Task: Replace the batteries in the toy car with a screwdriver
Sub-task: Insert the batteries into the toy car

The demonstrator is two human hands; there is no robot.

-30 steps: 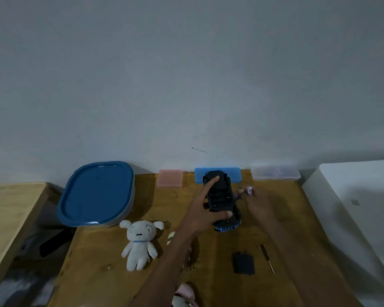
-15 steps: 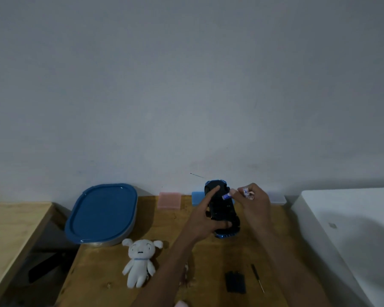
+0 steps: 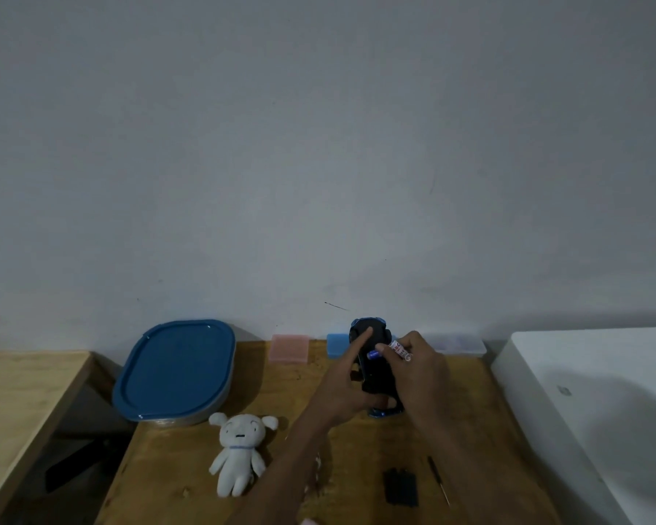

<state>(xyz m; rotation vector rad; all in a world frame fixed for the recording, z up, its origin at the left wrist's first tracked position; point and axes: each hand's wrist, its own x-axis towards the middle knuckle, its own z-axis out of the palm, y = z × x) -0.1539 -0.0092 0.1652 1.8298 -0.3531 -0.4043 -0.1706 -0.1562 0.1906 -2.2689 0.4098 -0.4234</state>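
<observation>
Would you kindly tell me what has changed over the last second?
The right hand brought its battery leftward onto the toy car, which the left hand still holds upright. The battery cover, screwdriver and plush toy stayed put.

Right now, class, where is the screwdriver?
The screwdriver lies on the wooden table, near the bottom edge, just right of the black battery cover.

Left hand (image 3: 343, 388) gripping the upended dark toy car, forefinger extended, right hand (image 3: 419, 377) pinching a small white-and-blue battery, forearms reaching from the near edge
</observation>
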